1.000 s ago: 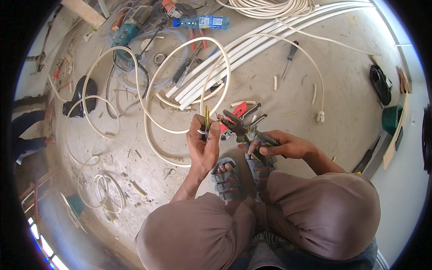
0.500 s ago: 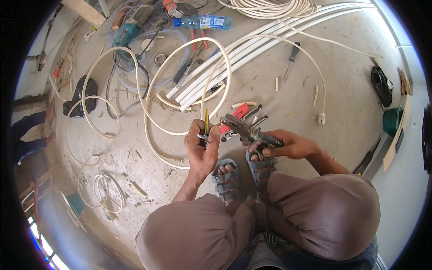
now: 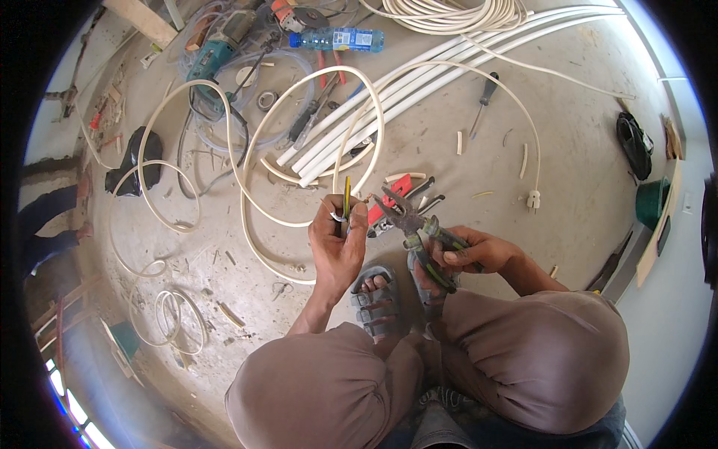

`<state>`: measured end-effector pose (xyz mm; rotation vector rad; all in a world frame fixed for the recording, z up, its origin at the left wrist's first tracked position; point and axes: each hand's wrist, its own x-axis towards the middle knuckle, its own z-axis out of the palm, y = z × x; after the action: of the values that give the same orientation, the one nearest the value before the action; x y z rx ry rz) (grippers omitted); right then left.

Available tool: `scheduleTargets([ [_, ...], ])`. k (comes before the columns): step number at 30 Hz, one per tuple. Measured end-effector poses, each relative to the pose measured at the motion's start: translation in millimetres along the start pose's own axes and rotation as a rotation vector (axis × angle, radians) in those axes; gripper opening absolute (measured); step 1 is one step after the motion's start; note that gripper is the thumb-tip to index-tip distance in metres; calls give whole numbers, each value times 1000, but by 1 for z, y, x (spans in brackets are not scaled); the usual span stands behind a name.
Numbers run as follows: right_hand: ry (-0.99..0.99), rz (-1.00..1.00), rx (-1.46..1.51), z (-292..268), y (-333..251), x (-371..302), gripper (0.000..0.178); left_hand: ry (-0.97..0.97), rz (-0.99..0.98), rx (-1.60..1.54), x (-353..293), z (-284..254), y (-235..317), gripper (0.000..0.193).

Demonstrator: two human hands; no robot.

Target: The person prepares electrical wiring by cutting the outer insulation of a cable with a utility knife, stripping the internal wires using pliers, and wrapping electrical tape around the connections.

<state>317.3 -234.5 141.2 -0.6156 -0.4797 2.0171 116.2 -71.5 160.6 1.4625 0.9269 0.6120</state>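
My left hand pinches the end of a white power cable, its loops lying across the floor. A yellow-green wire stands up from those fingers, and a thin white one pokes out to its left. Bare copper strands stick out at the thumb tip. In my right hand are combination pliers with dark handles, the handles spread and the jaws parted. The jaw tips are just right of the copper; whether they touch it I cannot tell. A red-handled tool lies behind the pliers.
White conduit pipes run to the far right below a cable coil. An angle grinder, a teal power tool and a water bottle lie at the back. A screwdriver and cable plug are at right.
The pliers' handles have spread and their jaws have parted, tilting away from the left fingers. Copper strands now show at the left thumb. The left hand has barely shifted.
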Motion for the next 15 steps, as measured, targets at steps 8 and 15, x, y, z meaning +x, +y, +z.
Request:
scheduleTargets([
  [8, 115, 103, 91, 11, -1, 4, 30, 19, 10, 28, -3, 1, -2, 17],
  [15, 293, 89, -433, 14, 7, 6, 28, 33, 28, 119, -6, 1, -2, 18],
])
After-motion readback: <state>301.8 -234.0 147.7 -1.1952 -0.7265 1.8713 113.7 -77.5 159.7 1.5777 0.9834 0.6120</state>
